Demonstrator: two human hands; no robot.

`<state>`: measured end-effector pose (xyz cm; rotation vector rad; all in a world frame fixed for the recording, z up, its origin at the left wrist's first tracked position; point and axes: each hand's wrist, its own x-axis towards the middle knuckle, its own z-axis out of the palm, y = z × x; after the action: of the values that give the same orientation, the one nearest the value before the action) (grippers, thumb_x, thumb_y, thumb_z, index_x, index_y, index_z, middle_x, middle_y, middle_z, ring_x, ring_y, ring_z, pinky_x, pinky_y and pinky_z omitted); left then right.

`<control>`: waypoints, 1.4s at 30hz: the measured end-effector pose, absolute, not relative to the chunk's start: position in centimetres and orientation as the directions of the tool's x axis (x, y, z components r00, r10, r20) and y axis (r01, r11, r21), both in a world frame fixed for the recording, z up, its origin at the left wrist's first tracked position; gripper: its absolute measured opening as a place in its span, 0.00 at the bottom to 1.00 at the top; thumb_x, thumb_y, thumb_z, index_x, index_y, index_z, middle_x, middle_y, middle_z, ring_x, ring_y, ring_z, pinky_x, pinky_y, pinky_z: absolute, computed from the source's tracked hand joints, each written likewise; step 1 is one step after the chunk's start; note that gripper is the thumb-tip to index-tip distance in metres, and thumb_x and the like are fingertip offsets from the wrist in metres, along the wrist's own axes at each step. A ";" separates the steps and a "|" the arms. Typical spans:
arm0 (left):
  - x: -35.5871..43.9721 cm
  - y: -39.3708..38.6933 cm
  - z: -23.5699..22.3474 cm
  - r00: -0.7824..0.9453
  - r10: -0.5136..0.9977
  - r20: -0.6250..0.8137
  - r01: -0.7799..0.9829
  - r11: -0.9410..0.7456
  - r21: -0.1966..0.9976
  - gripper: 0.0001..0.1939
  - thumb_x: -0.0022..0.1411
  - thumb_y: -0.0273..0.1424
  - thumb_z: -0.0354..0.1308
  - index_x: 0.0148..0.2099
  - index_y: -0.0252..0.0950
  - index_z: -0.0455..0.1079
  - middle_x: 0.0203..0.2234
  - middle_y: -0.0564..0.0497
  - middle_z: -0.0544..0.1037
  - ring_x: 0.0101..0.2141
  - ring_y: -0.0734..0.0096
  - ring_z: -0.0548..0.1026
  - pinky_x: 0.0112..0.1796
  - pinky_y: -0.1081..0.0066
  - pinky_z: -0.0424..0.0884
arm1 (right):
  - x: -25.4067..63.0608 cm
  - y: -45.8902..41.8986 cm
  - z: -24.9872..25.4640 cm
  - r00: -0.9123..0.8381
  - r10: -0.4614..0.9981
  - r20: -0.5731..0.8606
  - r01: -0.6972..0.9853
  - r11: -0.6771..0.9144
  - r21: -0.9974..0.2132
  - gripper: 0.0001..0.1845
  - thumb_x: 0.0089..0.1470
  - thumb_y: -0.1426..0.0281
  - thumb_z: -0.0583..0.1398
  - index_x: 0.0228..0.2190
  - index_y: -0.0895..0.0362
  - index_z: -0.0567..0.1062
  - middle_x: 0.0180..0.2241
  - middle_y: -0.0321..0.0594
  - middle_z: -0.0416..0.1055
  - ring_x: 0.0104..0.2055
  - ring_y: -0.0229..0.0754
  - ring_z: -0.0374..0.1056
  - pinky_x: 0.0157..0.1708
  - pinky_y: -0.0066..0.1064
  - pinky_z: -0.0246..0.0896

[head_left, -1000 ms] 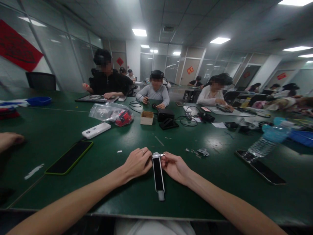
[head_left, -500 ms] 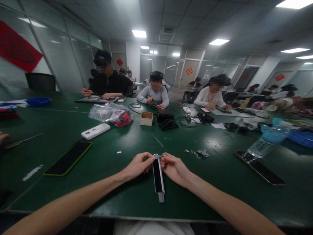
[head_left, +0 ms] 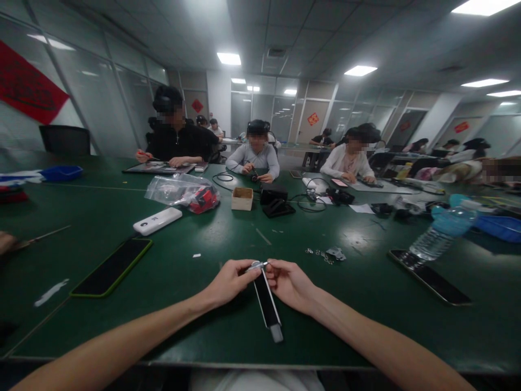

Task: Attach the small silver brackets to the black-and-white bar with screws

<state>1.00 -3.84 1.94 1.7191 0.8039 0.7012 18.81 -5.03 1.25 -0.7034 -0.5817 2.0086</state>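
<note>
A long, slim black device with silver edges (head_left: 267, 298) slants over the green table, its round silvery end away from me and a grey tab at the near end. My left hand (head_left: 234, 279) is closed on the round end, thumb on top. On the other side, my right hand (head_left: 291, 281) pinches a small silvery piece (head_left: 266, 264) against that same end; its exact kind is too small to make out. To the right of my hands lie several tiny metal rings (head_left: 321, 254) and a crumpled grey scrap (head_left: 336, 253).
On the left are a green-edged phone (head_left: 112, 269), a white power bank (head_left: 158, 221) and a plastic bag (head_left: 179, 191). A small box (head_left: 242, 199) stands ahead. Rightward, a water bottle (head_left: 433, 236) is beside another phone (head_left: 431, 278). Co-workers sit across the table; another person's hand (head_left: 6, 241) shows far left.
The device has turned slightly, its near end swinging to the right. My left hand has shifted farther over the round end. The view has moved a little.
</note>
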 end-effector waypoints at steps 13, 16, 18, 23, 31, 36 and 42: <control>0.8 -3.8 2.6 0.617 0.779 0.110 0.249 -0.326 0.912 0.19 0.63 0.42 0.50 0.40 0.31 0.73 0.25 0.54 0.69 0.25 0.74 0.63 0.27 0.76 0.59 | 19.9 -5.7 0.8 -0.121 0.921 0.371 0.300 0.390 -0.871 0.09 0.52 0.63 0.60 0.32 0.55 0.77 0.29 0.39 0.73 0.31 0.40 0.65 0.31 0.32 0.58; 0.8 -3.6 2.2 0.622 0.775 0.108 0.277 -0.347 0.896 0.19 0.63 0.42 0.49 0.41 0.31 0.73 0.28 0.52 0.72 0.29 0.71 0.66 0.30 0.75 0.62 | 19.9 -5.8 0.9 -0.184 0.905 0.384 0.402 0.426 -0.811 0.09 0.54 0.64 0.59 0.33 0.55 0.77 0.29 0.39 0.72 0.31 0.40 0.65 0.30 0.32 0.59; 0.8 -3.4 2.0 0.615 0.782 0.102 0.313 -0.360 0.879 0.20 0.63 0.42 0.49 0.41 0.31 0.73 0.29 0.51 0.74 0.30 0.69 0.68 0.31 0.74 0.63 | 20.0 -5.6 0.9 -0.216 0.896 0.387 0.431 0.443 -0.786 0.09 0.54 0.65 0.58 0.33 0.55 0.77 0.30 0.39 0.72 0.31 0.40 0.65 0.30 0.32 0.59; 0.5 -2.8 1.4 0.594 0.798 0.100 0.442 -0.428 0.788 0.20 0.63 0.43 0.49 0.42 0.33 0.73 0.30 0.51 0.75 0.30 0.69 0.70 0.30 0.74 0.64 | 20.6 -4.8 0.6 -0.304 0.856 0.419 0.463 0.517 -0.720 0.08 0.56 0.66 0.58 0.34 0.54 0.76 0.31 0.40 0.72 0.32 0.41 0.65 0.32 0.34 0.59; -0.3 -1.6 0.5 0.634 0.737 0.231 0.549 -0.641 0.537 0.16 0.62 0.34 0.50 0.49 0.33 0.66 0.33 0.50 0.75 0.29 0.70 0.71 0.32 0.72 0.67 | 21.8 -3.7 -0.1 -0.478 0.826 0.300 0.646 0.562 -0.517 0.07 0.57 0.70 0.56 0.34 0.57 0.74 0.34 0.43 0.71 0.36 0.43 0.64 0.36 0.35 0.59; -0.5 -1.2 -0.3 0.681 0.681 0.267 0.554 -0.719 0.420 0.12 0.60 0.27 0.49 0.46 0.34 0.66 0.37 0.48 0.75 0.36 0.66 0.73 0.39 0.69 0.69 | 21.5 -4.0 0.4 -0.501 0.827 0.255 0.708 0.561 -0.429 0.06 0.57 0.72 0.56 0.35 0.58 0.72 0.33 0.41 0.70 0.36 0.40 0.63 0.36 0.32 0.60; -0.3 -1.3 0.2 0.651 0.722 0.232 0.610 -0.680 0.406 0.08 0.61 0.30 0.49 0.41 0.35 0.66 0.33 0.49 0.74 0.34 0.66 0.72 0.36 0.69 0.69 | 21.5 -4.2 0.8 -0.514 0.824 0.239 0.732 0.566 -0.379 0.06 0.56 0.70 0.57 0.37 0.57 0.72 0.34 0.40 0.70 0.36 0.40 0.63 0.36 0.31 0.61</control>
<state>-0.32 -1.30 0.21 2.5793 1.0687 0.5477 21.45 -4.15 0.78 -1.2620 -2.4114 0.3239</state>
